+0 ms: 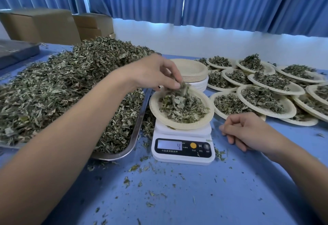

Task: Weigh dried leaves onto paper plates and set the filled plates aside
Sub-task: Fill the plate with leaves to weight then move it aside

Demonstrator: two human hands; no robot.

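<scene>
Now my left fingers point(170, 83) pinch leaves point(183, 88) just above the plate point(154, 107) on the scale point(182, 155), trimming the weight. My right hand point(248, 130) rests empty, loosely curled, near filled plates point(292, 108) at 2 o'clock.

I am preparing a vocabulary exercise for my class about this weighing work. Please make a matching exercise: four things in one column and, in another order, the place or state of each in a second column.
Column A
1. left hand
2. right hand
3. stack of empty plates
4. metal tray

Column B
a. rests on the blue table, holding nothing
b. heaped with dried leaves, left of the scale
c. holds a pinch of leaves above the plate on the scale
d. stands behind the scale

Pairs: 1-c, 2-a, 3-d, 4-b.
</scene>
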